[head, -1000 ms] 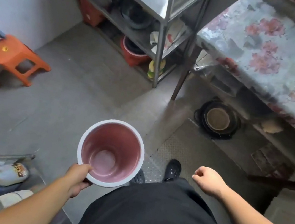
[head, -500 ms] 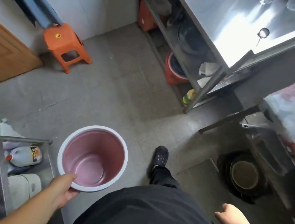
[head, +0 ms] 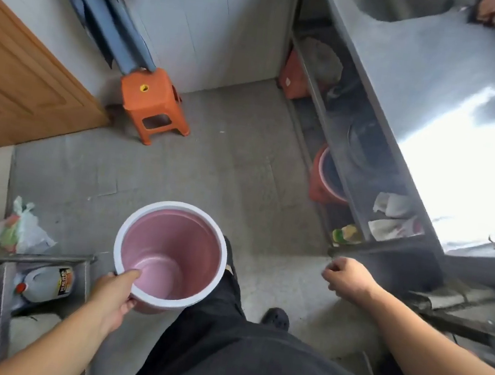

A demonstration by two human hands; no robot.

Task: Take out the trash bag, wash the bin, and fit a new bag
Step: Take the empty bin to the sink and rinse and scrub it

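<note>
glossy plastic bin (head: 202, 244), shiny steel counter (head: 423, 93), wooden door (head: 18, 90).

We record a grey concrete floor (head: 211, 164). An orange plastic stool (head: 153, 102) stands on it just beside the wooden door (head: 18, 90). A tied plastic bag (head: 18, 229) lies nearer us than the stool, well apart from it. Our black shoe (head: 277, 317) rests on the floor.
</note>
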